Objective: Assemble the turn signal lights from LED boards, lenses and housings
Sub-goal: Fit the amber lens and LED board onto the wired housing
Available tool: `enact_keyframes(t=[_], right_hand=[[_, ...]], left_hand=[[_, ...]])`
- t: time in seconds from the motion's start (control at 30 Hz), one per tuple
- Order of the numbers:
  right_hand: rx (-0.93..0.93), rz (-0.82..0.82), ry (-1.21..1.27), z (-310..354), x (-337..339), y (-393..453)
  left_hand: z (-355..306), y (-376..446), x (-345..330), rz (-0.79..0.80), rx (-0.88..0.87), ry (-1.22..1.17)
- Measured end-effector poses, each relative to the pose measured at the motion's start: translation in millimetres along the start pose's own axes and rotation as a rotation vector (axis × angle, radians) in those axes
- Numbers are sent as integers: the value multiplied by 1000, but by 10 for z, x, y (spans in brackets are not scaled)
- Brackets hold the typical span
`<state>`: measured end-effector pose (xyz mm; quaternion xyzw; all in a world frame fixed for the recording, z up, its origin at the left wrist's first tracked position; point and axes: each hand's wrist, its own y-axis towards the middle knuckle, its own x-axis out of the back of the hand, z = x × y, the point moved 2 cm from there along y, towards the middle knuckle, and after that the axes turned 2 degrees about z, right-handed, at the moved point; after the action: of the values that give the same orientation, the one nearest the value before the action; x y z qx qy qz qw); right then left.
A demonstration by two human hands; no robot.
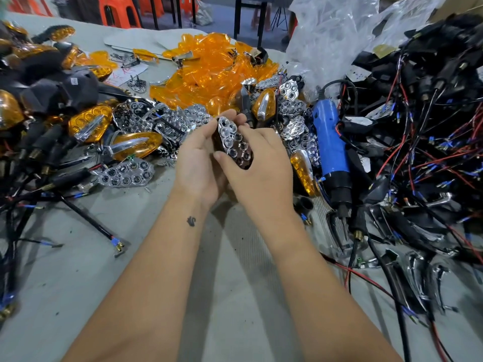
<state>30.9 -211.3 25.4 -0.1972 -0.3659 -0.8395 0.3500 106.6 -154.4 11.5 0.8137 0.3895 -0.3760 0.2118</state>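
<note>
Above the middle of the table, both hands hold one chrome reflector (233,142) with honeycomb cups, seated on a dark housing that is mostly hidden. My left hand (201,163) cups it from the left and underneath. My right hand (257,165) grips it from the right, thumb pressed on its lower edge. A heap of orange lenses (209,71) lies behind the hands. Loose chrome reflectors (125,173) lie to the left and more (295,126) to the right. Black housings with wires (423,105) are piled at the right.
A blue electric screwdriver (332,152) lies just right of my hands. Finished amber lights with black stalks (88,124) are heaped at the left. Red, blue and black wires (366,280) trail over the grey table (235,296). A clear plastic bag (334,35) stands behind.
</note>
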Motion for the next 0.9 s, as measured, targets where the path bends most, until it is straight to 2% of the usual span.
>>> enact_keyframes(t=[0.13, 0.33, 0.5, 0.7, 0.9], right_hand=[[-49, -47, 176, -25, 66, 6], [-22, -79, 124, -11, 111, 23], [-59, -65, 230, -43, 152, 52], [-249, 25, 500, -137, 211, 125], [-347, 44, 685, -175, 225, 122]], left_hand=[[-14, -20, 21, -1, 22, 5], [-20, -14, -3, 10, 4, 106], [-19, -12, 6, 43, 15, 81], [3, 16, 28, 48, 62, 66], [12, 47, 57, 42, 43, 121]])
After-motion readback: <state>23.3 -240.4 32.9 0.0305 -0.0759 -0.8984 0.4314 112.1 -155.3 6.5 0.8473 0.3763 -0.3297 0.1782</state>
